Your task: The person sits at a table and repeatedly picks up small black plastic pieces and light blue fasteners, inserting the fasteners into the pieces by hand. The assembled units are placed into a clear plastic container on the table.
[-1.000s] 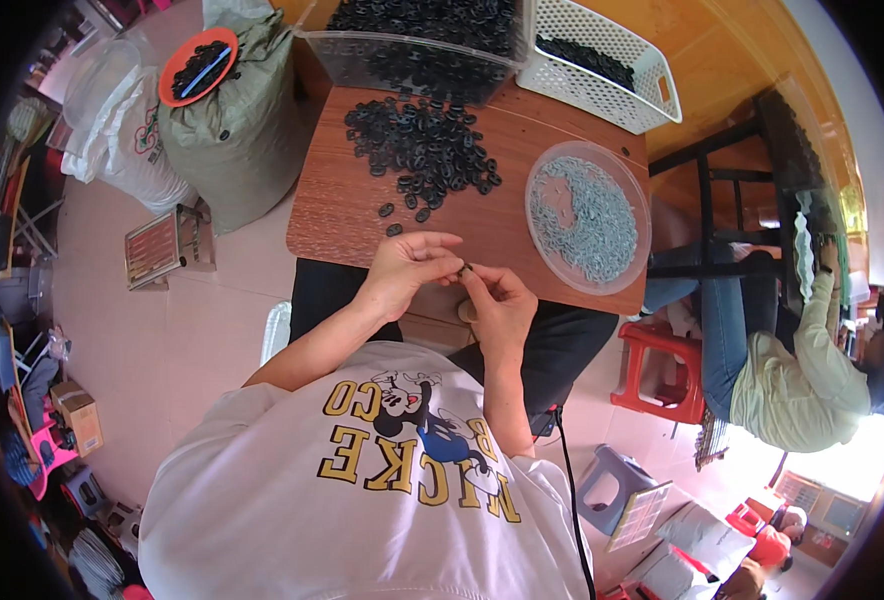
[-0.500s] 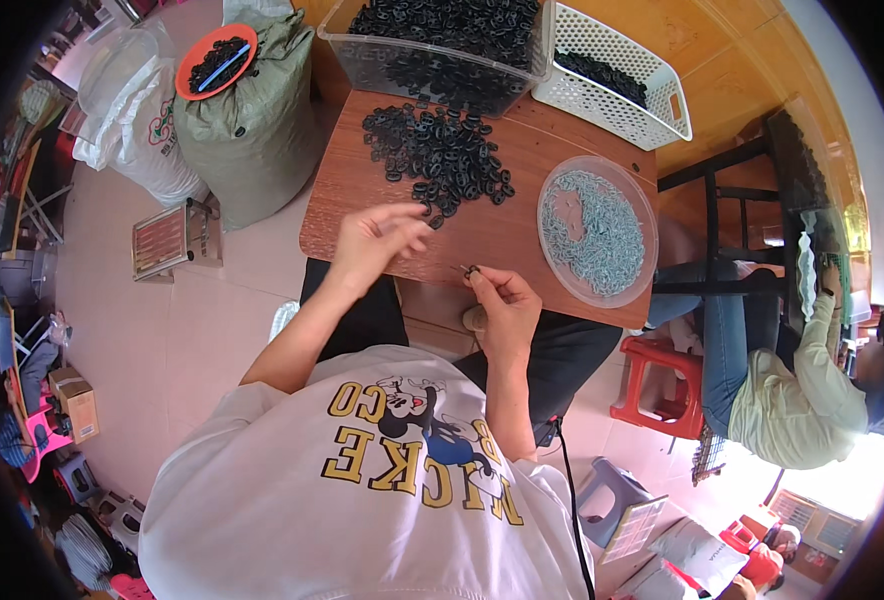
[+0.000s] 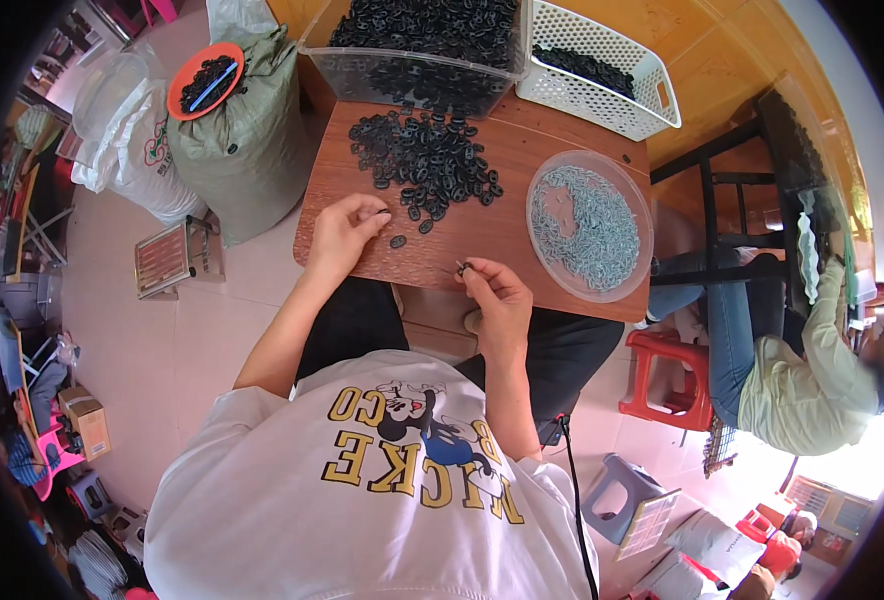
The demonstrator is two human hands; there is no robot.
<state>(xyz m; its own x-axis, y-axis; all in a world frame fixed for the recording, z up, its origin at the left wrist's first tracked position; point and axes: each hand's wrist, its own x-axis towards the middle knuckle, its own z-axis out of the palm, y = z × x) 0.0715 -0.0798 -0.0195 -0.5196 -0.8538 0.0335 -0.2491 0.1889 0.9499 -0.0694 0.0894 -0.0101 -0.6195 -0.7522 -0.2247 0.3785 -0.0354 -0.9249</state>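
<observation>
Your left hand (image 3: 342,232) pinches a black ring (image 3: 383,213) near the counter's (image 3: 362,255) left edge, while your right hand (image 3: 497,295) grips a small metal piece (image 3: 460,267) at the bare near edge.

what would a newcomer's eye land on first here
Probably the heap of small black rings spread across the middle of the wooden table. To its right sits a round clear tray of pale metal pieces. Nearer the table's front edge, the left hand touches the rings while the right hand pinches a small part.
</observation>
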